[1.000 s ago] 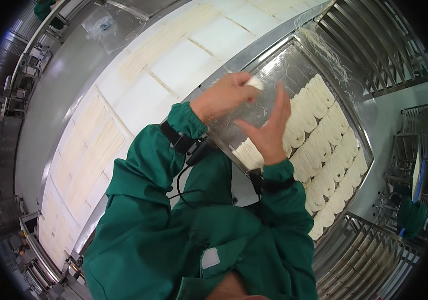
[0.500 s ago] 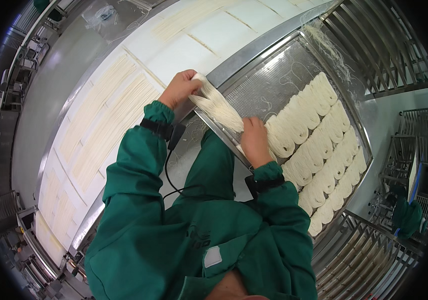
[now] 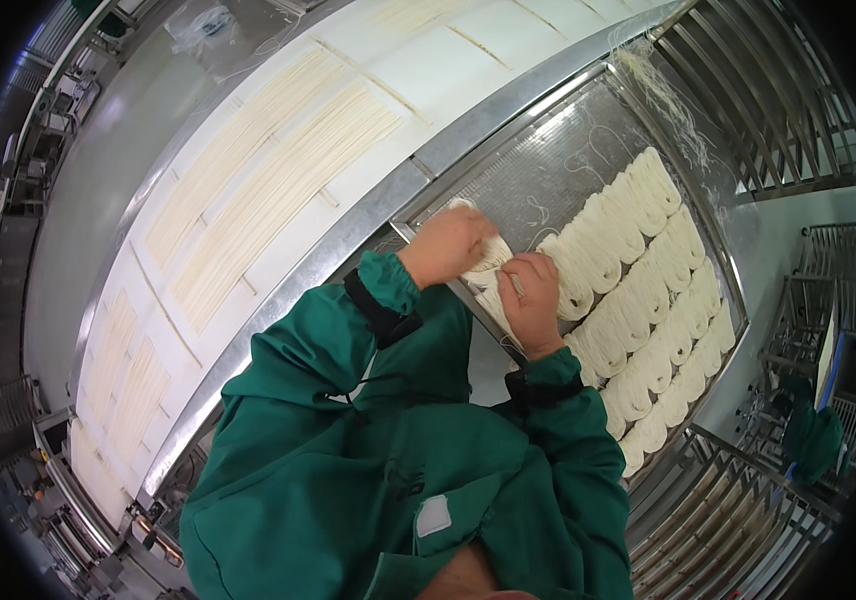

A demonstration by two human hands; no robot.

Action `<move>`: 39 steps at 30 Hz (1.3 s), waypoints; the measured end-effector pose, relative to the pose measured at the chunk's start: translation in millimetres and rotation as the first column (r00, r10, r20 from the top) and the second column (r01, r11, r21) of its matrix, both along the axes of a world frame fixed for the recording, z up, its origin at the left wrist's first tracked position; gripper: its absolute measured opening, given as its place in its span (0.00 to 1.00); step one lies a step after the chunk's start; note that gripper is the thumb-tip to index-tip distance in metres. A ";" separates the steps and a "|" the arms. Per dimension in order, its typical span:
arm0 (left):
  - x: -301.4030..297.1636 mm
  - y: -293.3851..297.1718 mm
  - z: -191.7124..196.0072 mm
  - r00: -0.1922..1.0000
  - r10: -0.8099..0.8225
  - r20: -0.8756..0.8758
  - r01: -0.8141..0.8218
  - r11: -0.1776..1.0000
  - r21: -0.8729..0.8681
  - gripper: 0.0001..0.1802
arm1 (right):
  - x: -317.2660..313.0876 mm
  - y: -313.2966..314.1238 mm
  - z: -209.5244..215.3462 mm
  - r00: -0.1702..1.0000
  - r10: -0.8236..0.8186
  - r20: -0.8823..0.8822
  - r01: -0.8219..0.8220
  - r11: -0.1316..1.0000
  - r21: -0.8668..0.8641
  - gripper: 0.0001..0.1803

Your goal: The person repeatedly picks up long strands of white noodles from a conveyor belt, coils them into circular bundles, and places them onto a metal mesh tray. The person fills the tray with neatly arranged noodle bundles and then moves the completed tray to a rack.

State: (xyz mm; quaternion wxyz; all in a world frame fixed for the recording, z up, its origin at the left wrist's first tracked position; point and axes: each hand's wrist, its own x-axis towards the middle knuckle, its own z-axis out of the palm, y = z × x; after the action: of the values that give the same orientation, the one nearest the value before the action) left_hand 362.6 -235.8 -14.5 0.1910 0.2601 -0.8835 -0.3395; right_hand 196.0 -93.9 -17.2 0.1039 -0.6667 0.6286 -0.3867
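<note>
From my remote seat, I have the right hand (image 3: 534, 300) closed, fingers curled, on a pale noodle bundle (image 3: 493, 256) at the metal tray's (image 3: 548, 160) body-side edge, beside looped noodle rows (image 3: 623, 315). My left hand (image 3: 448, 245) bends over it, blurred; I can't tell its grip.

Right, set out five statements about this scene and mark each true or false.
1. Both the left hand and the right hand are at a noodle bundle. True.
2. The sleeves are orange. False: the sleeves are green.
3. Folded noodles lie in rows on the metal tray. True.
4. The white surface is right of the tray. False: the white surface is left of it.
5. Long straight strands lie on the white surface. True.
</note>
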 end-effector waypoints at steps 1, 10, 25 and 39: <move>0.7 -3.9 -6.5 0.995 0.060 -0.077 -0.074 0.978 -0.195 0.23 | 2.6 -2.2 -3.3 0.999 0.034 -0.037 -0.034 0.999 -0.003 0.05; 19.9 -42.7 -35.5 0.967 0.219 -0.134 -0.250 0.918 -0.307 0.22 | 2.9 -7.3 -12.4 0.991 -0.055 -0.126 0.064 0.996 0.067 0.10; 10.0 -200.0 -33.3 0.710 0.670 0.216 -0.535 0.713 -0.453 0.20 | -19.8 10.0 -15.9 0.996 -0.091 0.015 0.092 0.994 -0.052 0.10; -90.6 -78.5 120.3 0.872 0.133 -0.470 0.349 0.504 0.790 0.08 | -37.9 -134.4 27.3 0.945 -0.246 0.216 0.288 0.938 -0.191 0.44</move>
State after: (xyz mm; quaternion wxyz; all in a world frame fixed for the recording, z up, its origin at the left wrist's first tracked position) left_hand 272.0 -314.3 105.8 0.2241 0.1705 -0.5377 -0.7947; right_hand 158.2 -228.2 10.1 0.0350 -0.5426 0.6541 -0.5258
